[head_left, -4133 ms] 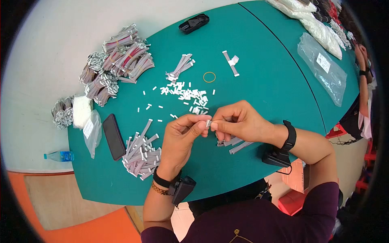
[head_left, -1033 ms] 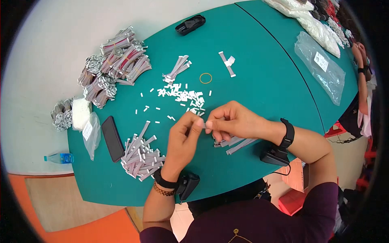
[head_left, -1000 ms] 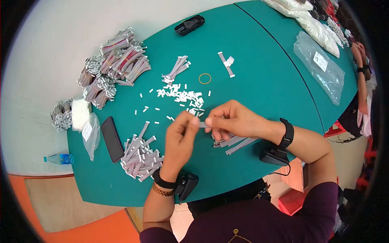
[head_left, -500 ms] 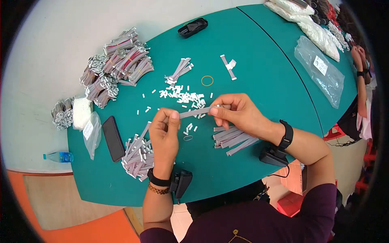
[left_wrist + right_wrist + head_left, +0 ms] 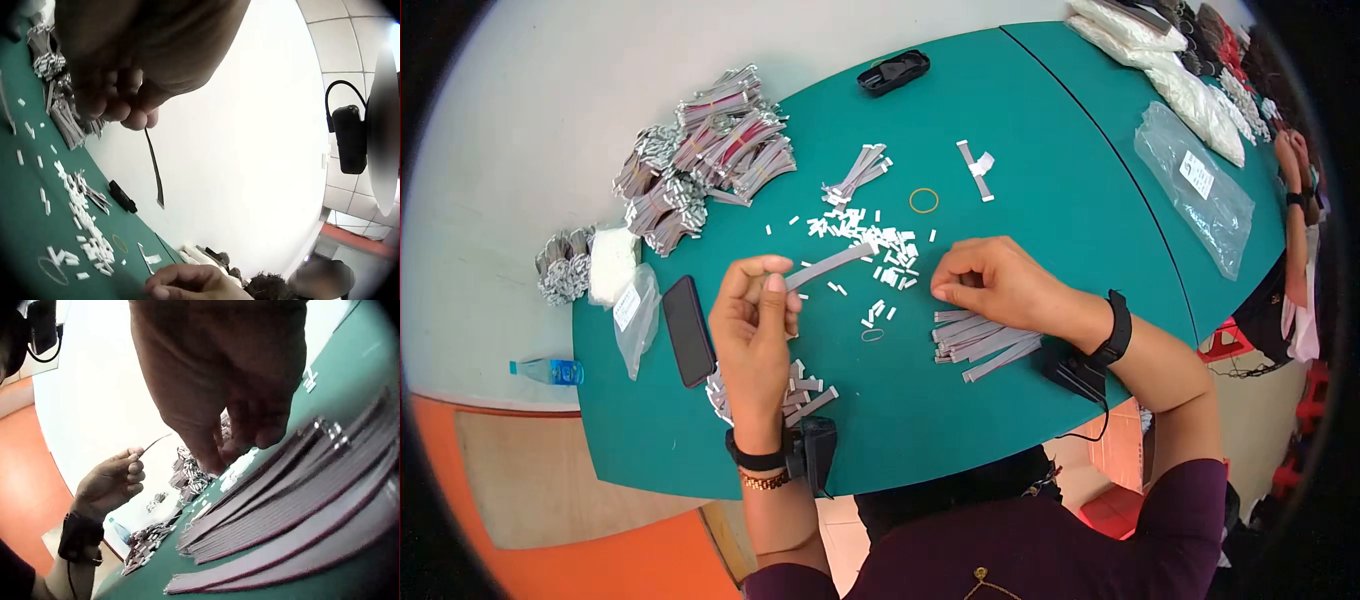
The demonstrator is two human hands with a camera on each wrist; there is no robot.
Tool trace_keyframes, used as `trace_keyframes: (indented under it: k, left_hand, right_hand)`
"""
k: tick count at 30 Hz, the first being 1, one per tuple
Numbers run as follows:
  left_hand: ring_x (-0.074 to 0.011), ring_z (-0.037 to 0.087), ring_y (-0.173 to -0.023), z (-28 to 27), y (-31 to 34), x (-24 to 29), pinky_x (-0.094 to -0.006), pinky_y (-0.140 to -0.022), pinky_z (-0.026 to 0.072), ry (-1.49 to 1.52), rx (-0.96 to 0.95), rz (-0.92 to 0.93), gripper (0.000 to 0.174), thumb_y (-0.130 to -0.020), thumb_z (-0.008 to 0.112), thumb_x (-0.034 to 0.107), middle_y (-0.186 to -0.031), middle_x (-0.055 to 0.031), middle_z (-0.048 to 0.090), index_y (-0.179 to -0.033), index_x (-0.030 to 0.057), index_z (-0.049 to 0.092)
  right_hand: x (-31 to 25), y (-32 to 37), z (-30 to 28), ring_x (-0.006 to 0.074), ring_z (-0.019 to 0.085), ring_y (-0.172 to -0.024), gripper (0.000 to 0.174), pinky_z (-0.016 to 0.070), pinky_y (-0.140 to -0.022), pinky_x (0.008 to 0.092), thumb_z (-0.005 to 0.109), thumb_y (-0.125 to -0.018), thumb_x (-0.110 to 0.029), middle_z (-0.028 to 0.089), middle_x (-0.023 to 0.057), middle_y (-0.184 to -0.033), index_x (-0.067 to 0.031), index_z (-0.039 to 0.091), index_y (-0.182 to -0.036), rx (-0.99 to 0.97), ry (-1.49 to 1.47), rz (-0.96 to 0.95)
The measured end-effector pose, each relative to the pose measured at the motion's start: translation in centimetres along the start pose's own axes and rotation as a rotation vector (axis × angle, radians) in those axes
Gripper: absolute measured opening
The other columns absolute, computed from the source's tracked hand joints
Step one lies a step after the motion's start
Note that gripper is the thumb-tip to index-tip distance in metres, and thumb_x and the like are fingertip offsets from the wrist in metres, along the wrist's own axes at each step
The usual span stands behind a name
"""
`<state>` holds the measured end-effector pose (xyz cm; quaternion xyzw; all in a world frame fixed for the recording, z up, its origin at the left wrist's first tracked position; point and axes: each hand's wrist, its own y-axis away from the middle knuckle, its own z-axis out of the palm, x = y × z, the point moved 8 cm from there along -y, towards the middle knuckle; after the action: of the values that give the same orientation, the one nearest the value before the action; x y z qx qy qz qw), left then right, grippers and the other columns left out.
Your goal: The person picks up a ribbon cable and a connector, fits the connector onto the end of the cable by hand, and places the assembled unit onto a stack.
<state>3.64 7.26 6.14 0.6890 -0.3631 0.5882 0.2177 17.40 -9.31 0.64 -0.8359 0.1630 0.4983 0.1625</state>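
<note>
In the head view the left hand [image 5: 752, 325] pinches one end of a grey flat ribbon cable [image 5: 832, 263], whose white-tipped free end points up and right over small white pieces [image 5: 890, 240]. The right hand [image 5: 1005, 290], fingers bent and thumb near the index finger, hovers above a row of grey cables [image 5: 980, 343]; nothing shows between its fingertips. From the left wrist the cable [image 5: 154, 169] hangs from the left fingertips. In the right wrist view the row of cables [image 5: 281, 512] lies below the right hand [image 5: 231, 381]. A loose cable pile [image 5: 805, 395] is partly hidden behind the left hand.
On the green table [image 5: 880, 420] are bundled cables [image 5: 735, 145], a phone [image 5: 688, 330], a black case [image 5: 893, 73], a yellow rubber band [image 5: 923, 201] and clear bags [image 5: 1200, 190]. A bottle [image 5: 548, 371] stands at the left. Another person's arm [image 5: 1295, 220] is at the far right.
The right hand has let go of the cable's end. The left hand has moved left and down with the cable, and the right hand has shifted slightly right.
</note>
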Motion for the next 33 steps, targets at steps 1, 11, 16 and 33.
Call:
trace_keyframes:
  k: [1, 11, 16, 33]
  left_hand:
    - [-0.0042, 0.043, -0.057, -0.6, 0.3, 0.4, -0.018, -0.051, 0.0342, -0.03, 0.004, 0.0, 0.013, -0.093, 0.053, 0.015, -0.067, 0.0016, 0.051, -0.096, 0.0031, 0.057]
    - [-0.0027, 0.043, -0.061, -9.8, 5.2, -1.8, -0.0175, -0.056, 0.0326, -0.322, 0.111, -0.037, 0.012, -0.094, 0.048, 0.01, -0.067, 0.003, 0.05, -0.091, 0.0024, 0.058]
    - [-0.0059, 0.044, -0.06, -12.8, 6.9, -2.9, -0.0209, -0.056, 0.0353, -0.509, 0.235, 0.01, 0.012, -0.092, 0.05, 0.009, -0.065, 0.0008, 0.05, -0.089, 0.001, 0.058]
    - [-0.0072, 0.05, -0.071, -0.6, 3.8, 0.2, -0.0224, -0.064, 0.0398, -0.465, -0.107, 0.159, 0.011, -0.086, 0.059, 0.01, -0.084, -0.0004, 0.06, -0.092, 0.0023, 0.062]
  right_hand:
    - [-0.3, 0.1, 0.0, 0.0219, 0.055, -0.062, 0.008, 0.0417, -0.057, 0.0341, 0.064, -0.078, -0.012, 0.059, 0.0097, -0.07, -0.004, 0.065, -0.08, -0.035, 0.074, -0.017]
    - [-0.1, 1.0, 1.3, 0.0218, 0.054, -0.075, 0.012, 0.0422, -0.066, 0.0338, 0.072, -0.073, -0.012, 0.056, 0.0059, -0.071, -0.0052, 0.064, -0.078, -0.371, 0.217, 0.065]
    - [-0.7, 0.8, 1.2, 0.0235, 0.057, -0.066, 0.012, 0.0425, -0.059, 0.0346, 0.071, -0.072, -0.011, 0.059, 0.0094, -0.069, -0.0025, 0.063, -0.077, -0.318, 0.198, -0.031]
    - [-0.7, 0.3, 0.4, 0.0228, 0.054, -0.054, 0.01, 0.0405, -0.053, 0.0346, 0.066, -0.077, -0.011, 0.058, 0.0121, -0.061, -0.0015, 0.063, -0.076, -0.269, 0.162, 0.043]
